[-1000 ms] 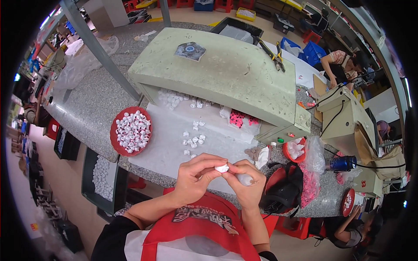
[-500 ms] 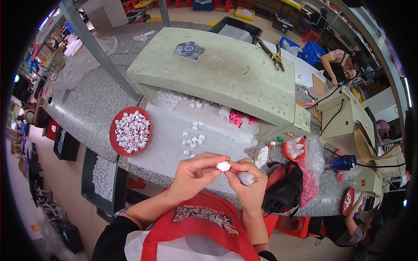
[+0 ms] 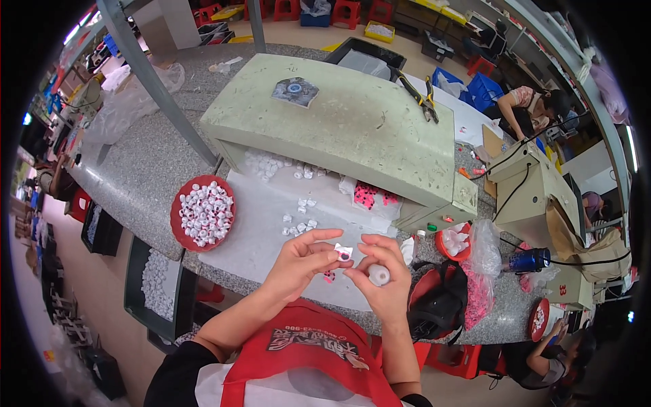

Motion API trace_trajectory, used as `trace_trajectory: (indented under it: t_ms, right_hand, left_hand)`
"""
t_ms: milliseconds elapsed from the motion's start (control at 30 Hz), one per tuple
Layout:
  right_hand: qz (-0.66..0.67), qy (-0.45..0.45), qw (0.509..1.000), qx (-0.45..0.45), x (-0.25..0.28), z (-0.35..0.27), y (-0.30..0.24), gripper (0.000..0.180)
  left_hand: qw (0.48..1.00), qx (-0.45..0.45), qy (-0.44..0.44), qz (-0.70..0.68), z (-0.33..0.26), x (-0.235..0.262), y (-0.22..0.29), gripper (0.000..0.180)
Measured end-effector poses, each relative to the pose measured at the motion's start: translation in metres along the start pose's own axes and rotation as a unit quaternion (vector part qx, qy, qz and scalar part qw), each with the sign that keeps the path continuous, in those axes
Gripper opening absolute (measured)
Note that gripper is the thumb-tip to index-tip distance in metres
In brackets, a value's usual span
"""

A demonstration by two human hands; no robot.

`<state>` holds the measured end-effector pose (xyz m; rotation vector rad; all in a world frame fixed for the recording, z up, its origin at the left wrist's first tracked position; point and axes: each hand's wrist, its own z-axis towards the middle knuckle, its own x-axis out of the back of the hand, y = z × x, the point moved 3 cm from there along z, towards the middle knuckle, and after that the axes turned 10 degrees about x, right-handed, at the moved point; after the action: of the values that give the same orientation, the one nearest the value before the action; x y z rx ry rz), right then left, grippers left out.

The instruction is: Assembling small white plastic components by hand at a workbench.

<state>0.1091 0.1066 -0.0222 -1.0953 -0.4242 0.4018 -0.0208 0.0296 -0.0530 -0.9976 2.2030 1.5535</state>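
Observation:
My left hand (image 3: 298, 261) pinches a small white cap (image 3: 344, 253) with a pink spot between thumb and fingertips. My right hand (image 3: 384, 275) meets it at the cap and also grips a small white bottle (image 3: 378, 275) in its palm. Both hands hover over the near edge of a white sheet (image 3: 251, 230) on the grey stone bench. Loose white caps (image 3: 300, 220) lie scattered on the sheet just beyond my hands.
A red round tray (image 3: 203, 212) full of white caps sits at left. A pale green machine housing (image 3: 339, 122) spans the back, pliers (image 3: 420, 95) on it. Pink pieces (image 3: 371, 195), a red dish (image 3: 453, 242), a black bag (image 3: 441, 298) and a bin of caps (image 3: 157, 281) surround me. Other people work at right.
My hands have turned the white cap so its pink-spotted face shows, and the white bottle now sits more upright in my right hand. Hands stayed in the same place.

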Motion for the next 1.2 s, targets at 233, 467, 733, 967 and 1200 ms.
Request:
trace_trajectory:
  t_ms: [233,467,733,967,1200]
  right_hand:
    - [0.028,-0.059,0.994,0.091,0.002,-0.006,-0.010,0.031]
    - [0.167,-0.078,0.979,-0.084,-0.020,-0.013,0.014,0.021]
    - [0.167,-0.052,0.916,-0.360,-0.093,-0.082,0.154,0.014]
    - [0.054,-0.013,0.942,-0.330,-0.077,-0.063,0.166,0.021]
    - [0.096,-0.008,0.949,-0.302,-0.059,-0.060,0.150,0.034]
  left_hand:
    - [0.979,-0.121,-0.087,0.136,-0.028,-0.014,0.014,0.024]
    - [0.986,-0.113,-0.010,0.125,-0.030,0.006,0.002,0.023]
    - [0.986,0.039,0.164,-0.005,0.006,0.136,-0.109,0.021]
    - [0.724,-0.120,0.578,0.358,0.001,0.287,-0.031,0.033]
    - [0.659,-0.135,0.376,0.638,0.094,0.209,-0.104,0.031]
